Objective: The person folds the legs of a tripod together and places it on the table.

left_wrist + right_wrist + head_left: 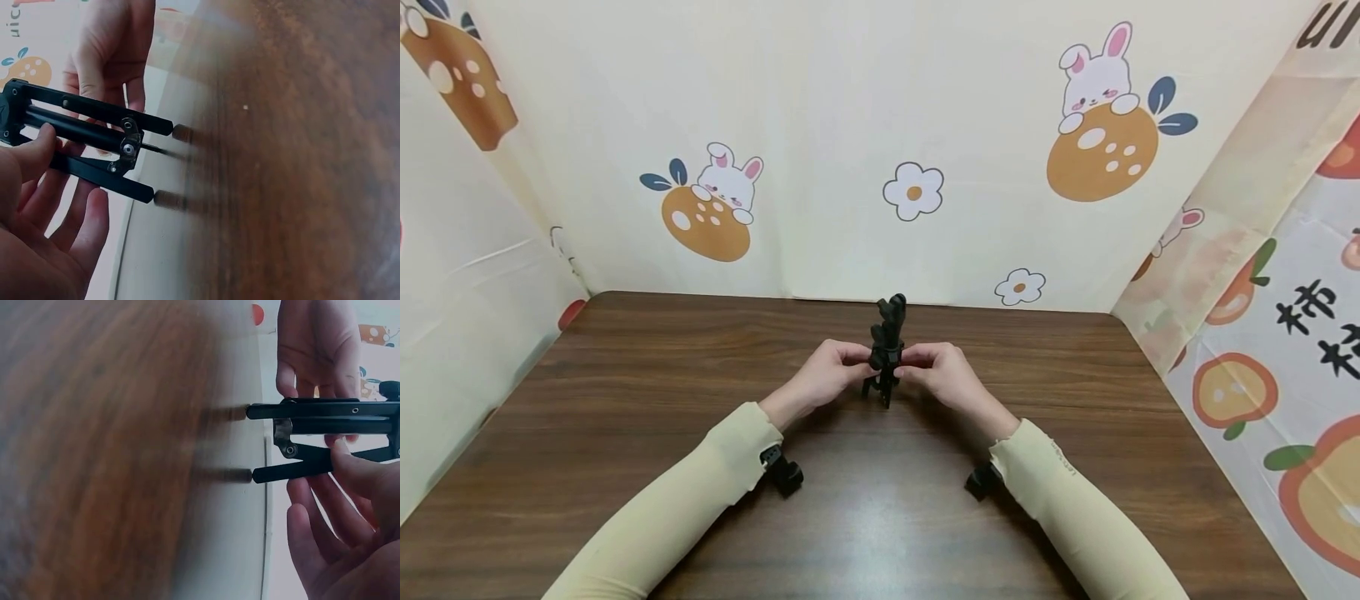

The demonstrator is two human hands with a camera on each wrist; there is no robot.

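A small black tripod [889, 333] stands upright near the back of the table, its feet at or just above the wood. From the left side, my left hand [829, 377] pinches one leg between thumb and fingers. On the opposite side my right hand [942, 375] grips another leg in the same way. The left wrist view shows the tripod [94, 128] with its legs a little apart and a metal brace joining them to the centre column. In the right wrist view, the thumb [356, 472] lies against the lower leg. The tripod's head is out of both wrist views.
The brown wooden table [880, 517] runs up to a cream cloth backdrop [842, 100] printed with rabbits and fruit. Printed cloth also hangs at the left and right sides. A small black camera [782, 472] is strapped to each wrist.
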